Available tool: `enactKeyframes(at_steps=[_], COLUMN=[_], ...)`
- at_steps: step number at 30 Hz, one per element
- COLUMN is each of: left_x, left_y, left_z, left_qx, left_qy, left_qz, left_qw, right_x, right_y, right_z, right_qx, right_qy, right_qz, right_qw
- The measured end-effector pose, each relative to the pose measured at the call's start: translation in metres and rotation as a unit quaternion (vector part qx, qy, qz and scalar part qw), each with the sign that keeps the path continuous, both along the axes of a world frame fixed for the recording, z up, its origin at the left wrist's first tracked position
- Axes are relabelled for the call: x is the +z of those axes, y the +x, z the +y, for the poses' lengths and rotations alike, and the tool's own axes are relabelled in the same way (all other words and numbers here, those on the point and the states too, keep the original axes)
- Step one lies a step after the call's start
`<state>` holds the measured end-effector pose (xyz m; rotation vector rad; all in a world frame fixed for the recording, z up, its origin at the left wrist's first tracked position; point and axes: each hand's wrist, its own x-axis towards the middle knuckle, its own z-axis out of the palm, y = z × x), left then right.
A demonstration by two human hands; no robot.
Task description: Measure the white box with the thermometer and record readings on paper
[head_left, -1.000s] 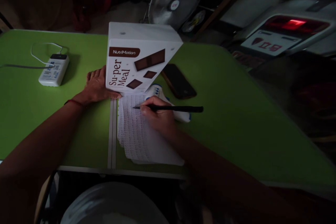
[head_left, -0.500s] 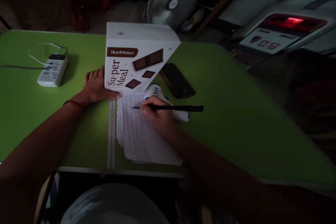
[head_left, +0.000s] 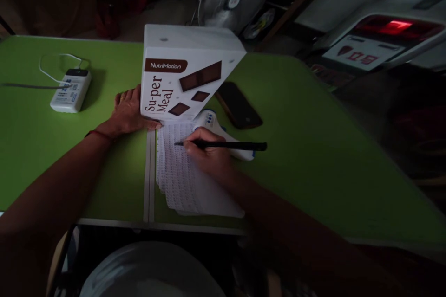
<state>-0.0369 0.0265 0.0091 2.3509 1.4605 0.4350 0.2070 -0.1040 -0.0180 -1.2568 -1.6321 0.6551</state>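
A black pen (head_left: 240,145) is pinched in my right hand (head_left: 209,153), its tip on a stack of paper sheets (head_left: 177,171) covered with rows of small handwriting. My left hand (head_left: 130,113) lies low on the table, fingers extended against the lower left edge of a white NutriMotion "Su-per Meal" box (head_left: 195,74). Its thumb stretches past the box's front corner to the top of the sheets; some fingertips are hidden by the box. Just beyond my right hand lies a white and blue handheld device (head_left: 212,123), like an infrared thermometer, partly covered by the hand.
A dark phone (head_left: 239,106) lies right of the box on the green table (head_left: 313,162). At the left sits a white power strip or adapter (head_left: 71,90) with cables. A fan (head_left: 233,0) stands behind the table. Below the front edge is a pale rounded surface (head_left: 149,271).
The whole view has shifted slightly. My right hand and the pen tip have moved a little left across the page, while my left hand keeps its place by the box.
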Motion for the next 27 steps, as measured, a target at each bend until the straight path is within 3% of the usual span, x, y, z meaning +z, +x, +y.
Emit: enactKeyframes(at_steps=[9, 13, 27], left_x=[0.003, 0.008, -0.004], left_y=[0.001, 0.004, -0.001], left_z=[-0.002, -0.004, 0.003], left_qx=[0.009, 0.008, -0.001], left_qy=[-0.019, -0.024, -0.01], left_qz=[0.019, 0.024, -0.004], left_qw=[1.0, 0.999, 1.0], right_x=[-0.003, -0.005, 0.0], right_y=[0.004, 0.003, 0.002], right_z=[0.002, 0.002, 0.001], right_qx=[0.0, -0.017, -0.013], right_qy=[-0.012, 0.015, 0.002], right_qz=[0.0, 0.01, -0.002], right_qw=[1.0, 1.0, 1.0])
